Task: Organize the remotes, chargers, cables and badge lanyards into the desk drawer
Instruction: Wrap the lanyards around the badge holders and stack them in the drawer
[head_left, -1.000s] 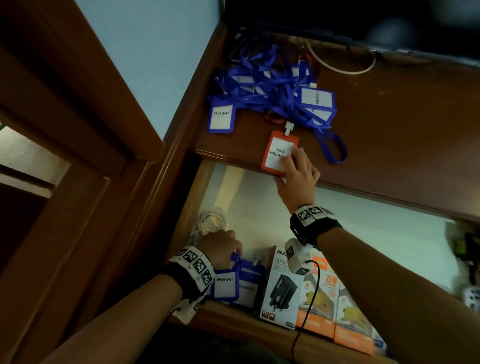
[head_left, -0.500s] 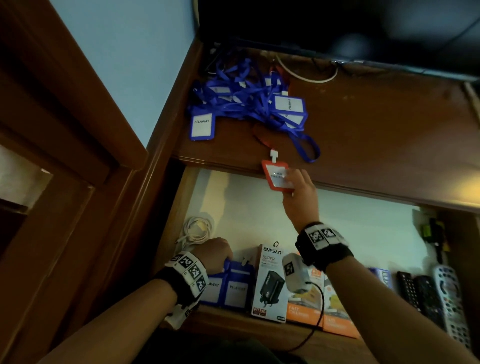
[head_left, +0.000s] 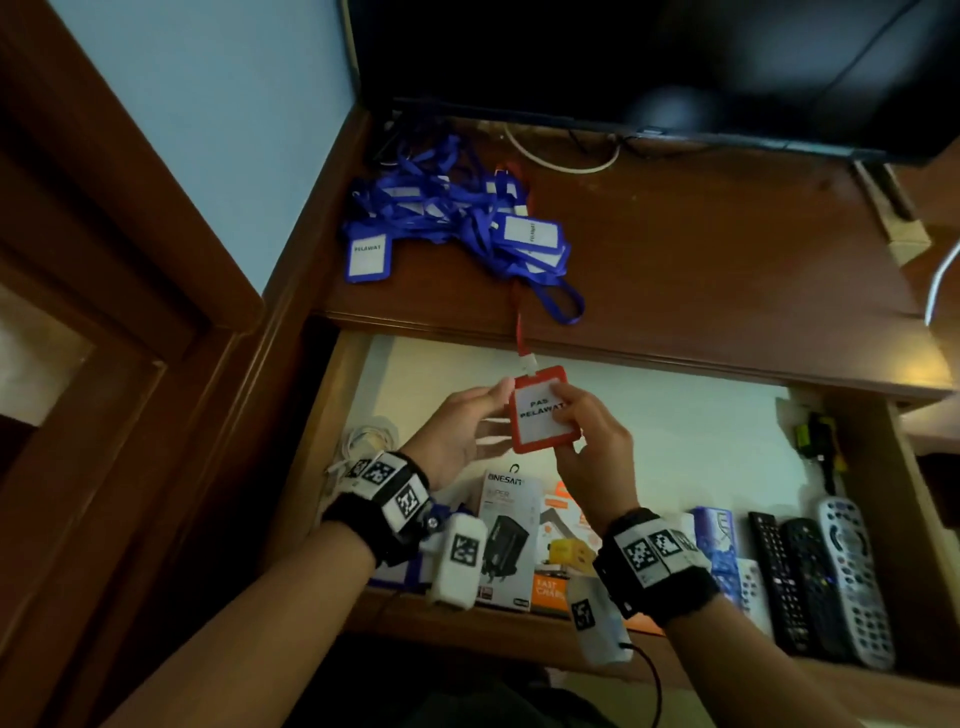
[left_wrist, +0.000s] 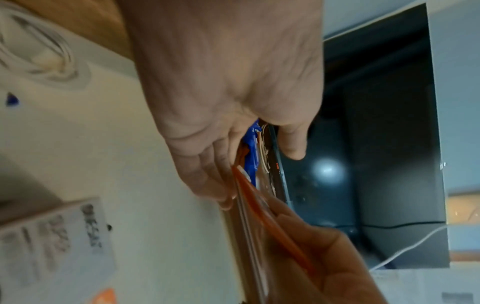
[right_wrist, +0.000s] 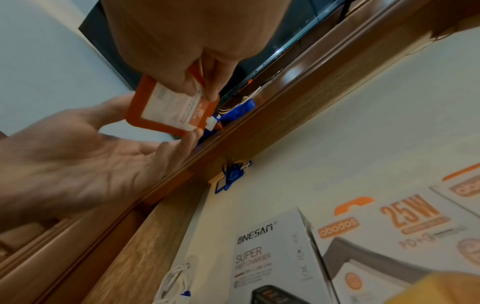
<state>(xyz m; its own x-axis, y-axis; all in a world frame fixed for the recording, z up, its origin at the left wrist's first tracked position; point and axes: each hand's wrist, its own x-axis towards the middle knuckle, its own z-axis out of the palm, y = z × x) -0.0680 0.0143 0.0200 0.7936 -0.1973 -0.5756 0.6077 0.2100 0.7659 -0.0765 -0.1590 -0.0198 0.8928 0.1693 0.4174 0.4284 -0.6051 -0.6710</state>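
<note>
Hands: right hand (head_left: 589, 441) pinches one red badge (head_left: 540, 415), left hand (head_left: 457, 436) open-fingered beside it, three remotes (head_left: 815, 571) below.

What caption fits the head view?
Right hand holds a red badge holder over the open drawer; left hand touches its edge.

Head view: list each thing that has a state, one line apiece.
Desk drawer: pulled open.
Red badge: lifted over the drawer, strap trailing onto the desk.
Right hand: pinching the badge.
Left hand: fingers straight, touching the badge's edge.
Blue lanyards: tangled on the desk.
White cable: coiled in the drawer.
</note>
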